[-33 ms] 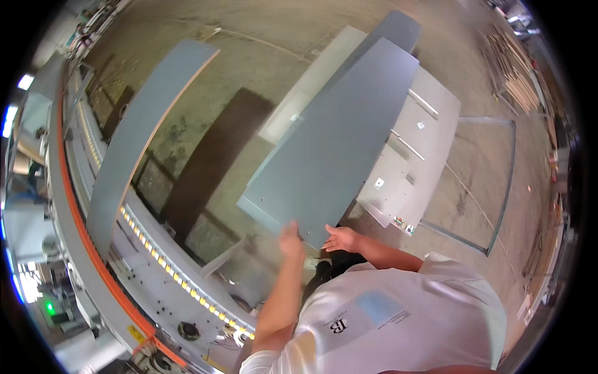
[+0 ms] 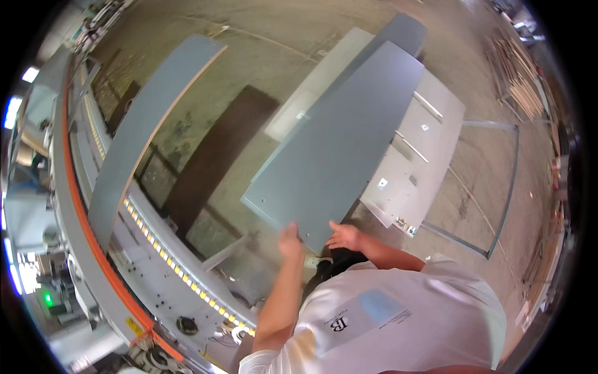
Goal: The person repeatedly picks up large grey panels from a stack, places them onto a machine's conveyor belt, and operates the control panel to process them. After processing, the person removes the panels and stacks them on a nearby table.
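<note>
Grey panel (image 2: 339, 140), hands (image 2: 290, 244) (image 2: 346, 237) nearly as before

The bare left forearm (image 2: 278, 302), slim and uncovered, rises steeply from the lower edge, leaning a little to the right; at its end the bare left hand (image 2: 291, 242) points away from the body, its thumb side uppermost (the curl of its fingers is too blurred to tell); the bare right forearm (image 2: 391, 257) slants leftward across the front of the torso, nearly level; the bare right hand (image 2: 345, 237) reaches toward the left one, thumb raised apart from loosely bent fingers; the two hands are near each other, not touching.
</note>
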Demonstrator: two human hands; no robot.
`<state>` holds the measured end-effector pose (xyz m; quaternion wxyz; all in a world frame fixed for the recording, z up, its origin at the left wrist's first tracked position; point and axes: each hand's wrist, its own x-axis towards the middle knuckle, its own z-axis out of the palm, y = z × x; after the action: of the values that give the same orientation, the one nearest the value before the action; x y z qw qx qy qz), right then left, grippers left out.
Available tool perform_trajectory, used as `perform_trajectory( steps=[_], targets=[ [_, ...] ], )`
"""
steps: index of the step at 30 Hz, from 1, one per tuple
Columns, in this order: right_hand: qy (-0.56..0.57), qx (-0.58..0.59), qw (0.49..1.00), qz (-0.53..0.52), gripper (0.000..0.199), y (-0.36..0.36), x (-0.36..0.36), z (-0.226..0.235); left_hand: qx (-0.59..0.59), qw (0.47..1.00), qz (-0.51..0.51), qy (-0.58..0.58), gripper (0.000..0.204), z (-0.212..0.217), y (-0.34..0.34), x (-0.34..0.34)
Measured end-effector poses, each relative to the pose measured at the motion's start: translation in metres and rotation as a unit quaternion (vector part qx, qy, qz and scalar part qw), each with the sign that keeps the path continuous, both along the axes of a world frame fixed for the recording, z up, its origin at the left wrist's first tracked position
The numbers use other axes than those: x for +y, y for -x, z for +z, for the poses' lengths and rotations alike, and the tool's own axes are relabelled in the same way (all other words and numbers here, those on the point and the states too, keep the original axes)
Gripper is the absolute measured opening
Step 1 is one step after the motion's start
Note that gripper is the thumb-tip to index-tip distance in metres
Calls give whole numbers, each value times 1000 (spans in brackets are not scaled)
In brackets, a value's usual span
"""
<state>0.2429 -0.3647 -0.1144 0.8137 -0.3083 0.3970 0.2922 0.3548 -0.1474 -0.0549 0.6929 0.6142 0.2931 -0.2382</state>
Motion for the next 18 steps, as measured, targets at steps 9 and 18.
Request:
perform_trajectory(
  steps=[9,18],
  targets=[
    [172,12,974,-145,34,-22,-61,44,-38,971,193,-135,29,143,112,206],
    [170,15,982,87,37,44,36,-23,-46,913,214,-344,35,118,263,468]
  ],
)
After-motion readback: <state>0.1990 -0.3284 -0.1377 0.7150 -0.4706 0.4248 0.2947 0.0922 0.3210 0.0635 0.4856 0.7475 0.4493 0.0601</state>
